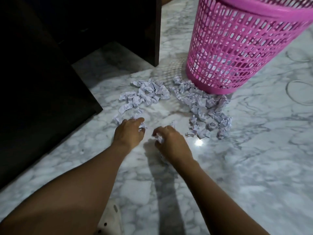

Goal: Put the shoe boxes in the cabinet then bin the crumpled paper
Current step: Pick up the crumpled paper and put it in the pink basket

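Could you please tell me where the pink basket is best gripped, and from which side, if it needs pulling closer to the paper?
Probably by its solid top rim, coming down from above on the near side. The pink basket widens upward and its wall is thin lattice, so that band looks like the firmest hold. Crumpled paper crowds its base.

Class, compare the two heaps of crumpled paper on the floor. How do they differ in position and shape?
The left heap lies clear of the bin, nearer the cabinet; the right heap reaches the bin's base. The left heap is more bunched; the right heap runs in a longer band. Both are crumpled white paper on the marble floor, not yet binned.
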`<state>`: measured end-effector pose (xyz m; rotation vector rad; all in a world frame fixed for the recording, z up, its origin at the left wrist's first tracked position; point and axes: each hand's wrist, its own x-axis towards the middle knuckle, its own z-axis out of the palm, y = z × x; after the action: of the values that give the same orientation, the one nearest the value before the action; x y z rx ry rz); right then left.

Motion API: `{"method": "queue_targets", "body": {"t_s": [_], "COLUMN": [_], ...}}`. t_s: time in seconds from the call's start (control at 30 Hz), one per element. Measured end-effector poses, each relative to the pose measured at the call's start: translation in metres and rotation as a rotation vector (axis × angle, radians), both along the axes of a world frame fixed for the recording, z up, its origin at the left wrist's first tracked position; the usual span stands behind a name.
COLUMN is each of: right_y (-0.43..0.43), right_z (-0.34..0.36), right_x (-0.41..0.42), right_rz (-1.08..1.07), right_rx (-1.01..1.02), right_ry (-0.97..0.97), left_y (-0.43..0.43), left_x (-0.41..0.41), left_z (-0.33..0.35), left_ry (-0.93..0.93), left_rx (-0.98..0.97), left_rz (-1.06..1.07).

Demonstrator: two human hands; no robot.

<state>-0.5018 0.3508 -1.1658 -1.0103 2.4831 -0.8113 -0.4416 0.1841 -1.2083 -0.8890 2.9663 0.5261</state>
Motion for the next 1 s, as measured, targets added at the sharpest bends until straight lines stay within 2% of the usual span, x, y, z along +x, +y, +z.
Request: {"method": "queue_targets", "body": {"t_s": [0.13, 0.3, 0.5, 0.57, 0.7, 0.8, 0.9, 1.0], "right_y": [0.020, 0.027, 0.032, 0.029, 0.007, -0.004, -0.004, -0.005], "right_z": [-0.032, -0.045, -0.042, -0.034, -0.020, -0.028, -0.043, -0.050], "right_x": [0.031, 0.037, 0.017, 0.005, -0.029, -0.047, -0.049, -0.049], "right_rz": [0.002, 0.073, 0.190, 0.142, -0.081, -0.198, -0.173, -0.091], "right_rx": [0.129, 0.098, -0.033, -0.102, -0.220, -0.040, 0.175, 0.146], "right_ry": [0.108, 0.258, 0.186, 0.154, 0.246, 0.222, 0.241, 0.272], "left_y": [0.002, 0.004, 0.008, 0.009, 0.009, 0.010, 0.009, 0.007], "left_x": [0.000, 0.003, 0.002, 0.002, 0.002, 0.002, 0.002, 0.003], "left_z": [0.001, -0.001, -0.003, -0.005, -0.005, -0.006, -0.010, -0.014], "left_ry": [0.018, 0.055, 0.092, 0.099, 0.132, 0.148, 0.164, 0.185], "left_rx": [-0.013, -0.035, -0.084, -0.111, -0.111, -0.106, -0.131, -0.123], "left_rz": [0.014, 0.012, 0.042, 0.031, 0.032, 0.050, 0.055, 0.041]}}
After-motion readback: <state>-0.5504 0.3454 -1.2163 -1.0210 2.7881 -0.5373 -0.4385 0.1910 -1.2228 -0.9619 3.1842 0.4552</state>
